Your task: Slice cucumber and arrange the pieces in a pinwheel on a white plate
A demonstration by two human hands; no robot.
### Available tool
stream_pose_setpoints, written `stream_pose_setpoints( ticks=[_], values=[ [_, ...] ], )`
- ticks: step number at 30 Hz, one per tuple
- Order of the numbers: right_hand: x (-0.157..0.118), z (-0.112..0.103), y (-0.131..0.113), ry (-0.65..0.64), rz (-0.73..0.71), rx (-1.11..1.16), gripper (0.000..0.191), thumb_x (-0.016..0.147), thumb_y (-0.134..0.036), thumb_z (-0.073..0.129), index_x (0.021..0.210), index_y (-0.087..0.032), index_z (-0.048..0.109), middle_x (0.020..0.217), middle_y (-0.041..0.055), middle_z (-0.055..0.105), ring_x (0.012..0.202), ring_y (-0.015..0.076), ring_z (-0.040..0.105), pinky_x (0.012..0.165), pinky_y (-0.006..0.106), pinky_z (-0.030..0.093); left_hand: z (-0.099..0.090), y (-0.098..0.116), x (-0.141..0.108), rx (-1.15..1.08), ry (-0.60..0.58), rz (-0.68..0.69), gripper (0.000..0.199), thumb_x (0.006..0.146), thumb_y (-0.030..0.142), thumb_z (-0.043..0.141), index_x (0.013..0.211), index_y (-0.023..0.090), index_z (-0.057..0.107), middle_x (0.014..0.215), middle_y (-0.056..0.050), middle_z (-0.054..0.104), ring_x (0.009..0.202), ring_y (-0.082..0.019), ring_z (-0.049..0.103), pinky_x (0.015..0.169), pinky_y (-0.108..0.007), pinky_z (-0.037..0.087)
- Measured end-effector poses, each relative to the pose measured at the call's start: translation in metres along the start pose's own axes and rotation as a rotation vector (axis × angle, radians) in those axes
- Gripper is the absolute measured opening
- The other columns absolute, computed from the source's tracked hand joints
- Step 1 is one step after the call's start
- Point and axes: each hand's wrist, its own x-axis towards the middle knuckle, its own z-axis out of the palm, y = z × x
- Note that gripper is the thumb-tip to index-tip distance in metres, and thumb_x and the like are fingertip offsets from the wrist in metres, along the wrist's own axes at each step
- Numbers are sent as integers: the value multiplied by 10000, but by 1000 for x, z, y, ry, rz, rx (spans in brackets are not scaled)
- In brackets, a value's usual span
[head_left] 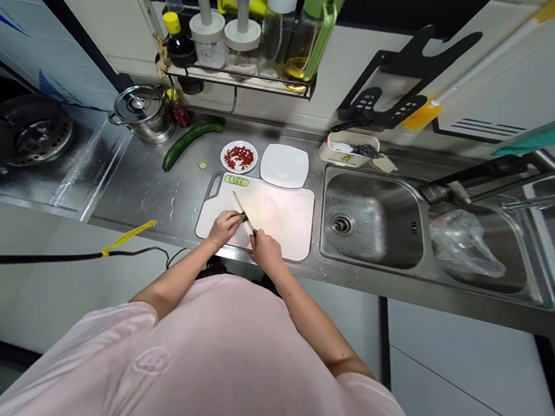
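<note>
— Along a stainless steel counter [128,198], water specks near the front edge, and a white plastic cutting board [279,231] close to that edge. Off to the left, a lidded steel pot [142,116] and a dark stove burner [23,132]. Off to the right, a double steel sink [371,219], with a crumpled plastic bag [466,243] in the far basin. Against the back wall, a wire shelf [236,82] of bottles and jars.

— And on the board?

— Near the top edge, a short overlapping row of cucumber slices [236,180]. Mid-board, a kitchen knife [244,212], blade angled up toward that row, tip just short of it.

— Hands?

— Right hand [265,248]: fingers clamped around the knife's dark handle. Left hand [224,227]: fingers curled together, just beside the blade; pinching anything or not, impossible to tell from this angle.

— Beyond the board?

— Just above it, one loose slice [203,165] on the steel, a whole dark green cucumber [189,144], a round plate of chopped red pieces [238,156], and a square white plate [284,166].
</note>
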Motion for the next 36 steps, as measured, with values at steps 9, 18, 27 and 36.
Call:
stream_pose_setpoints(
  ticks=[9, 18, 27, 36],
  values=[
    [-14, 1, 6, -22, 22, -1, 330, 974, -385, 275, 1079, -160, 493, 948, 120, 660, 889, 216, 631, 724, 275, 398, 1, -1, 0, 0, 8, -14, 225, 899, 278, 461, 1014, 226, 647, 952, -63, 630, 922, -167, 572, 850, -340, 473],
    [-17, 10, 11, -12, 16, 1, 318, 971, -379, 283, 1063, -162, 496, 933, 115, 665, 880, 222, 636, 715, 278, 402, 3, -4, -1, -10, 0, -15, 229, 898, 280, 461, 1018, 224, 649, 974, -69, 623, 931, -166, 569, 848, -338, 473],
    [1, 6, -1, 1, 25, 2, 332, 973, -377, 271, 1070, -155, 498, 953, 113, 662, 903, 214, 632, 736, 270, 409, 2, -4, -1, -11, 1, -4, 228, 895, 276, 467, 1024, 223, 648, 978, -69, 627, 939, -167, 568, 848, -340, 479],
    [14, 11, -5, 58, 4, 16, 325, 967, -382, 289, 1062, -155, 501, 958, 120, 662, 897, 226, 632, 744, 289, 418, 2, -4, -1, -1, 12, 6, 222, 891, 266, 475, 1020, 212, 648, 969, -65, 627, 929, -168, 559, 853, -331, 472]
  ],
)
